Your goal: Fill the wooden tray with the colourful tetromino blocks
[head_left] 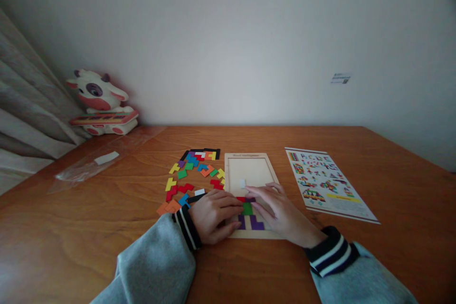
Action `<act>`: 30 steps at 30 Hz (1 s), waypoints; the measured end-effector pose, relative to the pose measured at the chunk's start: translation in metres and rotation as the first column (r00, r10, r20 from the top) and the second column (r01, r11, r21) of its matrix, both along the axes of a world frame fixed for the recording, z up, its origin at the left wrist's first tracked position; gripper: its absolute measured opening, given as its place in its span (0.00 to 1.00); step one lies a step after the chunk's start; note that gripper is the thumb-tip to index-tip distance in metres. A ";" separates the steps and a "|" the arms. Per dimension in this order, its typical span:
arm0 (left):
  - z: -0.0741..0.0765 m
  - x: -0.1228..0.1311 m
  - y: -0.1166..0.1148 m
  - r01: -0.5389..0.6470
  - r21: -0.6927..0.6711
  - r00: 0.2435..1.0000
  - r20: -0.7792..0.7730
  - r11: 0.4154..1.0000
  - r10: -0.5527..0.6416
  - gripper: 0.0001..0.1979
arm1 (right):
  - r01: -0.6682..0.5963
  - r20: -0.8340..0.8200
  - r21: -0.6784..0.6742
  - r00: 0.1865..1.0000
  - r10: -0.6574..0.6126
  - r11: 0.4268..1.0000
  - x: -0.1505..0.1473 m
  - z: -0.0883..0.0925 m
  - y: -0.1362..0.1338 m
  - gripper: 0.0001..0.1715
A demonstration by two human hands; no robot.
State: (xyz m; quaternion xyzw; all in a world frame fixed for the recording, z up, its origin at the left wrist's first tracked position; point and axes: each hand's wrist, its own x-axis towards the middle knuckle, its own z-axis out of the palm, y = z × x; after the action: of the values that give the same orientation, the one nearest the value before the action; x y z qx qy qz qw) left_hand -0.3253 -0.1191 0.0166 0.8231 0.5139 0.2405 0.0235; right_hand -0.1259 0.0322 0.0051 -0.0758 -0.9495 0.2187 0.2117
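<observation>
A shallow wooden tray (252, 234) lies in front of me, with a white piece (242, 184), a green piece (247, 208) and purple pieces (257, 223) inside it. My left hand (217, 213) rests over the tray's left edge, its fingers slightly bent and apart, with nothing visible in them. My right hand (280, 213) reaches over the tray's right side. Its fingertips are near the white piece and a dark purple piece, its thumb beside the green one. Whether those fingertips grip a piece is too small to tell. Both hands hide parts of the tray.
Many coloured pieces (182, 174) lie scattered left of the tray. A printed pattern sheet (329, 183) lies to the right. A cow toy with a keyboard (103, 104) stands at the back left, near a clear plastic bag (81, 171). The wall (245, 57) rises behind the table.
</observation>
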 end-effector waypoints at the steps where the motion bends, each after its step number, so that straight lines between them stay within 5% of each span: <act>1: 0.000 0.000 0.000 -0.002 0.001 1.000 0.000 1.000 0.002 0.17 | 0.009 -0.009 -0.001 1.000 -0.009 1.000 -0.001 0.001 0.000 0.23; 19: 0.000 0.000 0.000 0.003 0.001 1.000 0.005 1.000 -0.003 0.17 | 0.036 0.075 0.082 0.996 -0.042 0.996 -0.008 0.004 -0.005 0.31; 30: -0.002 0.000 0.000 0.007 0.028 1.000 -0.003 1.000 -0.007 0.15 | 0.045 0.021 0.124 0.999 -0.048 0.991 -0.007 0.003 -0.007 0.27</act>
State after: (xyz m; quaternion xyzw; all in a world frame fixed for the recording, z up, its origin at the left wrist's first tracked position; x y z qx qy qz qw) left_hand -0.3253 -0.1195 0.0150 0.8255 0.5078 0.2462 0.0120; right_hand -0.1328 0.0252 0.0085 -0.0870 -0.9618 0.1534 0.2095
